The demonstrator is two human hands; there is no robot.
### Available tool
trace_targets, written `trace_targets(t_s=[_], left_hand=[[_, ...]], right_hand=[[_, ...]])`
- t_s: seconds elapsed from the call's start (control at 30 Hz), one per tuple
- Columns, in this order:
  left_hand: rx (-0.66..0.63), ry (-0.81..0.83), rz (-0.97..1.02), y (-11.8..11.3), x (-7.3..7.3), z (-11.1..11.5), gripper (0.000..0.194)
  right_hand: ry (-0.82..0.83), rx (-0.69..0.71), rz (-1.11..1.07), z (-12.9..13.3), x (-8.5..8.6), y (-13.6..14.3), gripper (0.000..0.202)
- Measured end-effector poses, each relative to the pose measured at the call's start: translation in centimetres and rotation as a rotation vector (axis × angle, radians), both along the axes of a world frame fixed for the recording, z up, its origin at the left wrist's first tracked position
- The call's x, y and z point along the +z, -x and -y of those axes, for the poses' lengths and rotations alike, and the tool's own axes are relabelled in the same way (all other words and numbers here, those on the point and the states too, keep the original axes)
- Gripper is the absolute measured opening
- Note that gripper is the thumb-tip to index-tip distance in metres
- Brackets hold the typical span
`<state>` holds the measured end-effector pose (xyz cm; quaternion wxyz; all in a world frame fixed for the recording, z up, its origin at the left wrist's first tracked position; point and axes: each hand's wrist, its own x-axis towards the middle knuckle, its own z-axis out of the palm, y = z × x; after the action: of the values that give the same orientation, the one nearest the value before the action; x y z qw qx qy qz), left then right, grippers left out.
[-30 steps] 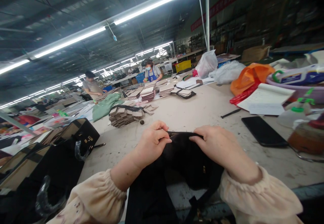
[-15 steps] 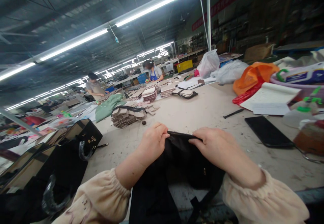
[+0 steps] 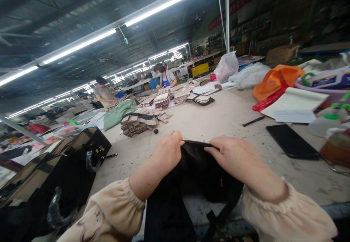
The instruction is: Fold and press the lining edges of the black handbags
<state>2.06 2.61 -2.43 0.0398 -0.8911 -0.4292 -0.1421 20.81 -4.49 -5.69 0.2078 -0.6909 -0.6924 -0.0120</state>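
Note:
A black fabric piece [image 3: 202, 172], with a small gold-coloured mark on it, hangs over the near edge of the table. My left hand [image 3: 168, 149] pinches its upper edge at the left, fingers curled tight. At the right, my right hand [image 3: 232, 154] grips the same edge between thumb and fingers. The edge runs as a dark band between the two hands. Lower parts of the piece are too dark to tell apart.
Black bags [image 3: 82, 154] with gold fittings stand at the left. Stacked brown pieces [image 3: 139, 123] lie ahead. A black phone [image 3: 291, 141], a notepad [image 3: 296, 105] and an orange bag [image 3: 277, 81] are at the right. Two people work farther back.
Both hands keep their hold on the black piece, with barely any movement. The view has shifted very slightly.

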Motion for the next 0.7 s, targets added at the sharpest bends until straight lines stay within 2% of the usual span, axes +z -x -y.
trace_targets(t_s=[0.13,0.23,0.37,0.57,0.67,0.7], left_hand=[[0.016,0.004,0.041,0.0,-0.1,-0.1,0.013],[0.010,-0.014,0.076,0.2,-0.3,-0.1,0.014],[0.003,-0.002,0.104,0.4,-0.5,-0.1,0.013],[0.019,0.034,0.118,0.5,-0.5,-0.4,0.012],[0.003,0.113,0.154,0.9,-0.1,-0.3,0.005],[-0.030,0.150,0.161,1.0,0.0,-0.3,0.017]], right_hand=[[-0.140,-0.053,0.021,0.4,0.4,1.3,0.014],[-0.247,-0.012,0.019,0.6,0.6,3.1,0.016],[-0.260,-0.001,-0.001,-0.1,-0.1,4.5,0.015],[-0.286,0.063,0.039,-1.5,-0.9,4.0,0.023],[-0.292,0.124,0.040,-1.9,-0.8,3.7,0.025],[-0.288,0.142,0.031,-1.9,-0.8,3.6,0.025]])
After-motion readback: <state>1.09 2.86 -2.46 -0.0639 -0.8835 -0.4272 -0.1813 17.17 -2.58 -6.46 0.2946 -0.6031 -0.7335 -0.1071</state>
